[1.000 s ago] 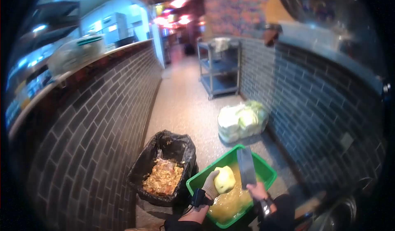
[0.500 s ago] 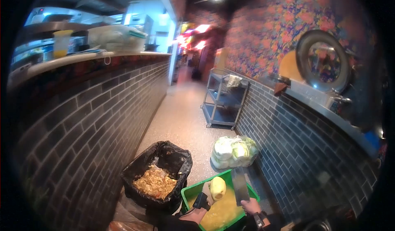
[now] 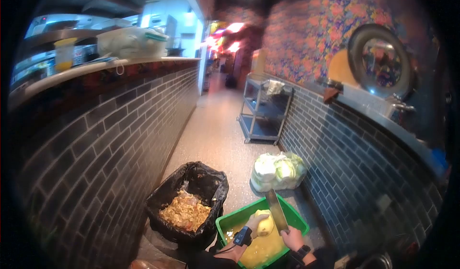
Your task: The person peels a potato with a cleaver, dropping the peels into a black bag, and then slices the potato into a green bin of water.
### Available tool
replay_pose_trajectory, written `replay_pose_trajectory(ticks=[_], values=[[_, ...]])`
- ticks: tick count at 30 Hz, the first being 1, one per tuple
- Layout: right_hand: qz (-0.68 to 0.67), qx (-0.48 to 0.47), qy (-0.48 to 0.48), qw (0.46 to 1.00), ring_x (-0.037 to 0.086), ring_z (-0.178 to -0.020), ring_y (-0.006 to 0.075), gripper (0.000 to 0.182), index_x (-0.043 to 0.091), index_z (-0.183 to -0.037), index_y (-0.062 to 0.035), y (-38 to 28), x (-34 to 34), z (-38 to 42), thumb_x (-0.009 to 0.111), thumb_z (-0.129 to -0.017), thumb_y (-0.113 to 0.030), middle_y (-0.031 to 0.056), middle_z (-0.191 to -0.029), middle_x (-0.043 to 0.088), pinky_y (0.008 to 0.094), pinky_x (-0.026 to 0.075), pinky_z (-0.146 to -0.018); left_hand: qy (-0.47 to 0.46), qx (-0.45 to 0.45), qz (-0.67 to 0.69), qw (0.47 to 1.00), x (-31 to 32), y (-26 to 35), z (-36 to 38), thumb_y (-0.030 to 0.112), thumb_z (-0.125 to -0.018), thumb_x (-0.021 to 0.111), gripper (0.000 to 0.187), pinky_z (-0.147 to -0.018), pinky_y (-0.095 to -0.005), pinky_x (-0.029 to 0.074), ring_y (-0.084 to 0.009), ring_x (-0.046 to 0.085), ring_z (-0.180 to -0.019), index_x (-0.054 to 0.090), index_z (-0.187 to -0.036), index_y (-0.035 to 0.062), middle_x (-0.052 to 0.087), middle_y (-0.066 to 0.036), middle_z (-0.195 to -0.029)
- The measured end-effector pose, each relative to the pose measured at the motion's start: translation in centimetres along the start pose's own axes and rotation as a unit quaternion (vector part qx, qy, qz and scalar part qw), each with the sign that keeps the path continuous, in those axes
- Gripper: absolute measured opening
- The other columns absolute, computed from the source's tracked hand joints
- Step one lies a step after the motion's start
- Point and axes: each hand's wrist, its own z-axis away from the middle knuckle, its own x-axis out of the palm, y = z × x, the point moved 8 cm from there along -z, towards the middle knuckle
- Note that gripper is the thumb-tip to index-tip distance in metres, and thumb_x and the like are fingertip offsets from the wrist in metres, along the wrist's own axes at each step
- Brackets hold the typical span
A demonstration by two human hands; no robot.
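Observation:
My left hand [image 3: 255, 222] is wrapped round a peeled yellow potato-like piece [image 3: 265, 224] above the green crate [image 3: 293, 205]. In my right hand [image 3: 292, 238] is the handle of a wide-bladed cleaver [image 3: 276, 212], its blade pointing up and away beside the yellow piece. Cloudy yellowish liquid [image 3: 261, 251] with pale bits lies in the crate under both hands. Each wrist wears a dark band or device.
A black-lined bin [image 3: 216, 177] holding yellowish scraps [image 3: 186, 212] stands left of the crate. Beyond the crate is a bag of cabbages [image 3: 279, 172]. A wheeled cart [image 3: 263, 110] stands by the right brick wall [image 3: 335, 146]; a counter [image 3: 72, 77] runs along the left.
The cleaver has tilted leftward and its blade has come closer to the yellow piece. Both hands and the piece have shifted slightly right in view, along with the crate, bin and cabbages.

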Motion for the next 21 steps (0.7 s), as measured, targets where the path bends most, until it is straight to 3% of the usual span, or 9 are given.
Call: replay_pose_trajectory(ticks=[1,4,7,8,11,14,15,17,21], values=[[-0.005,0.009,-0.005,1.000,0.066,-0.082,0.0427,0.030,0.067,-0.097,-0.0004,0.7,0.4,-0.1,0.063,-0.084,-0.027,0.0246,-0.086,0.068,0.0482,0.053,-0.075,0.021,0.011,-0.021,1.000,0.1,0.9,0.7,0.025,-0.082,0.073,0.038,-0.067,-0.0399,0.057,-0.0238,0.067,-0.080,0.059,-0.113,0.0065,0.065,-0.009,-0.096],[-0.057,0.023,-0.024,0.998,0.071,-0.086,0.0247,0.035,0.065,-0.112,0.0001,1.8,0.9,-0.8,0.071,-0.082,-0.017,0.0157,-0.095,0.073,0.0349,0.054,-0.078,0.014,-0.016,0.002,1.000,-0.9,0.0,-0.9,0.019,-0.080,0.073,0.045,-0.066,-0.0402,0.057,-0.0250,0.067,-0.080,0.052,-0.120,0.0092,0.063,-0.009,-0.099],[-0.202,-0.016,-0.026,0.979,0.070,-0.088,0.0234,0.033,0.067,-0.108,0.0011,0.7,0.5,-1.2,0.070,-0.085,-0.023,0.0153,-0.097,0.073,0.0339,0.053,-0.078,0.043,-0.034,-0.029,0.998,-1.2,1.0,-0.7,0.019,-0.081,0.072,0.054,-0.066,-0.0414,0.058,-0.0255,0.066,-0.083,0.044,-0.126,0.0113,0.060,-0.009,-0.106],[-0.208,0.000,-0.059,0.976,0.067,-0.092,0.0157,0.036,0.066,-0.111,0.0036,0.8,0.7,-1.4,0.072,-0.085,-0.019,0.0111,-0.104,0.072,0.0296,0.052,-0.080,0.009,-0.038,-0.032,0.999,-2.1,0.4,-2.1,0.018,-0.081,0.073,0.055,-0.068,-0.0413,0.058,-0.0256,0.066,-0.087,0.044,-0.127,0.0110,0.060,-0.009,-0.107],[-0.327,0.055,-0.133,0.934,0.067,-0.092,0.0162,0.037,0.065,-0.112,0.0051,3.7,3.1,-2.5,0.072,-0.084,-0.020,0.0120,-0.105,0.072,0.0305,0.052,-0.081,-0.008,0.006,-0.041,0.999,-2.3,0.9,-2.3,0.009,-0.078,0.075,0.065,-0.083,-0.0389,0.055,-0.0243,0.062,-0.103,0.042,-0.134,0.0099,0.059,-0.009,-0.113],[-0.281,0.047,-0.051,0.957,0.069,-0.088,0.0178,0.034,0.067,-0.108,0.0048,4.4,2.5,-4.1,0.071,-0.085,-0.020,0.0141,-0.098,0.073,0.0305,0.053,-0.078,0.020,0.074,-0.195,0.978,-2.0,2.7,-1.9,0.008,-0.075,0.079,0.074,-0.087,-0.0352,0.053,-0.0196,0.059,-0.103,0.040,-0.138,0.0076,0.057,-0.009,-0.119],[-0.246,0.061,-0.042,0.967,0.070,-0.086,0.0184,0.031,0.069,-0.105,0.0042,4.8,2.2,-4.7,0.071,-0.085,-0.019,0.0146,-0.095,0.073,0.0306,0.053,-0.077,0.050,0.061,-0.224,0.971,-0.7,3.6,-0.8,0.008,-0.074,0.080,0.078,-0.088,-0.0339,0.052,-0.0183,0.059,-0.103,0.038,-0.140,0.0065,0.057,-0.009,-0.120],[-0.259,0.081,-0.054,0.961,0.071,-0.082,0.0198,0.027,0.071,-0.100,0.0031,6.3,2.5,-5.6,0.071,-0.085,-0.020,0.0154,-0.089,0.073,0.0304,0.053,-0.074,0.052,0.133,-0.351,0.925,0.2,4.9,-0.8,0.010,-0.070,0.083,0.085,-0.091,-0.0328,0.050,-0.0184,0.057,-0.106,0.037,-0.142,0.0040,0.057,-0.009,-0.121],[-0.300,0.080,-0.054,0.949,0.069,-0.077,0.0180,0.025,0.070,-0.096,0.0039,7.5,2.8,-5.9,0.072,-0.084,-0.018,0.0147,-0.087,0.074,0.0291,0.053,-0.071,0.062,0.094,-0.401,0.909,-1.6,3.1,-2.3,0.013,-0.065,0.085,0.088,-0.097,-0.0335,0.046,-0.0194,0.055,-0.113,0.040,-0.140,0.0030,0.054,-0.012,-0.126]])
